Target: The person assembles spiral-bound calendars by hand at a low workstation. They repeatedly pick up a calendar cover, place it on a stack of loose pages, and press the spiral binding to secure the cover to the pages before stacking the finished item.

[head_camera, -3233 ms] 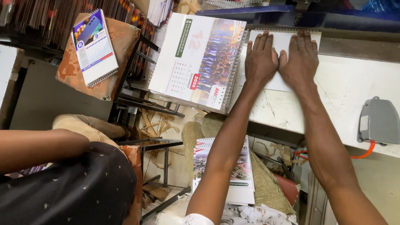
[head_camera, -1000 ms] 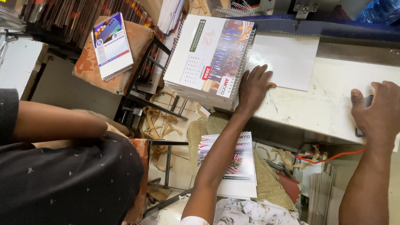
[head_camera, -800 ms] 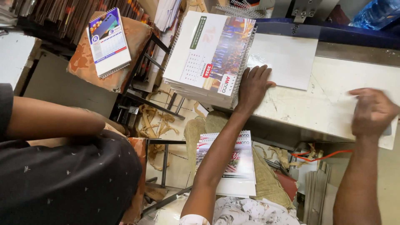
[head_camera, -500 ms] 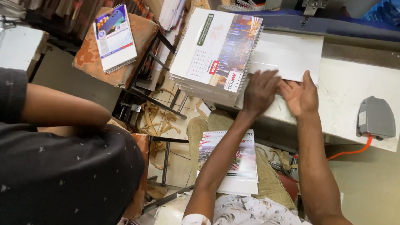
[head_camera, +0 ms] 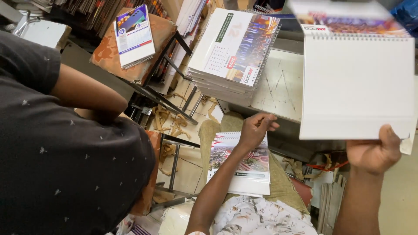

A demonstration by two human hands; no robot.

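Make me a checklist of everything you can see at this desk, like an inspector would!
Surface: pale, scuffed worktable, bare in the middle.
Job's things: white spiral-bound calendar lifted off the table; stack of calendars at the table's left edge.
Clutter: one calendar on lap; small calendar on an orange stool.
Hands: right hand grips the lifted calendar's lower edge; left hand empty, below the table edge.
Cables: orange cable under the table.
Surroundings: another person's dark sleeve at left.

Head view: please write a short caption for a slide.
Right hand lifts a spiral-bound calendar while left hand hovers above a lap calendar.
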